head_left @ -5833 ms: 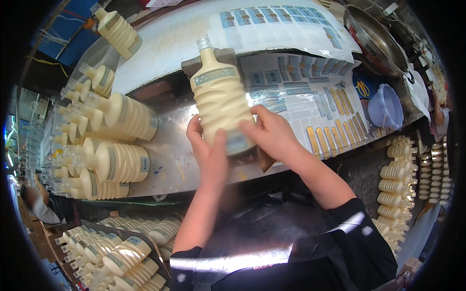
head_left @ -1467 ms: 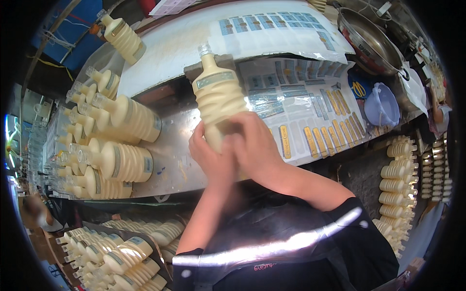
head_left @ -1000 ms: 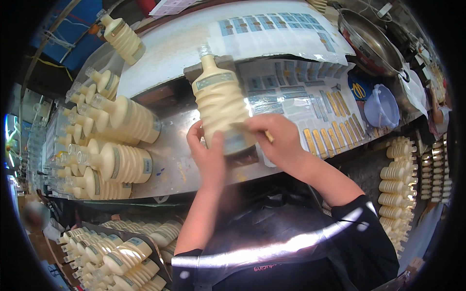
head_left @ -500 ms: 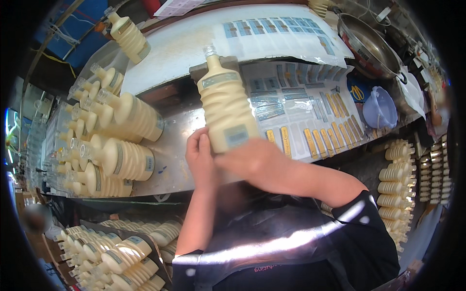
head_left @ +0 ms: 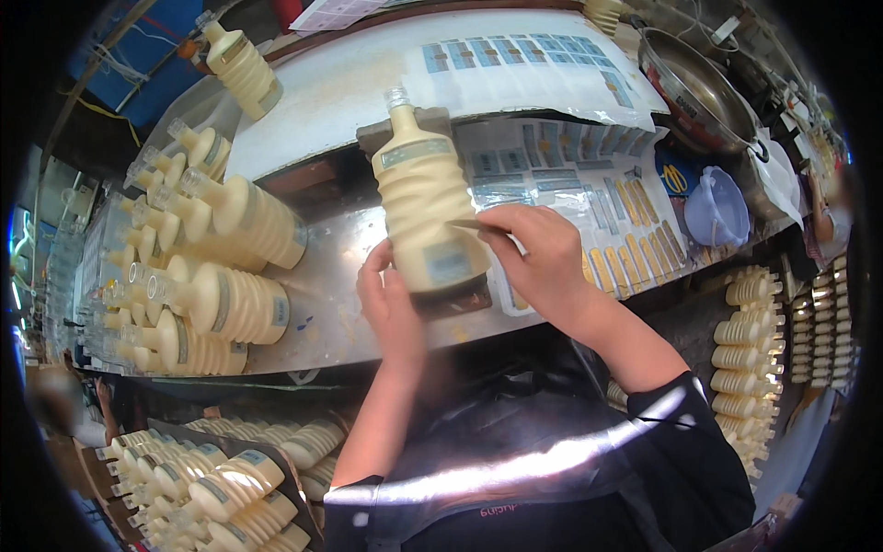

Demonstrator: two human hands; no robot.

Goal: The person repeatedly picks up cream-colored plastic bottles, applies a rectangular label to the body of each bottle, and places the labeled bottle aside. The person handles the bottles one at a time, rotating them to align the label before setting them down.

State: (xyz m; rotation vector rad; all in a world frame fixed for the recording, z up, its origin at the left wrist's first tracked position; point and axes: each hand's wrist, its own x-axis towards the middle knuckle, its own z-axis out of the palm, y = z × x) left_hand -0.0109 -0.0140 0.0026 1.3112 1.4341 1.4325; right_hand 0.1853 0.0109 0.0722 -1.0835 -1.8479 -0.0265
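A cream bottle [head_left: 425, 198] with wavy ridges and a clear neck lies in front of me, neck pointing away. It carries a blue-grey band at the shoulder and a blue-grey label [head_left: 448, 261] near the base. A dark cradle [head_left: 464, 302] shows beneath it. My left hand [head_left: 390, 299] grips the bottle's lower left side, fingers curled against it. Just right of the bottle, my right hand [head_left: 543, 262] pinches a thin dark flat tool [head_left: 471, 224], its tip over the bottle's side; its exact kind is unclear.
Several similar bottles [head_left: 241, 299] lie stacked at the left of the metal table. Sheets of blue and gold labels [head_left: 635, 248] lie to the right, with a lilac bucket [head_left: 717, 207] and a large metal pan [head_left: 699, 87] beyond. More bottles fill racks below, left and right.
My right hand has moved up and right off the bottle's base, uncovering the label and showing the thin tool. My left hand stays at the bottle's lower left side.
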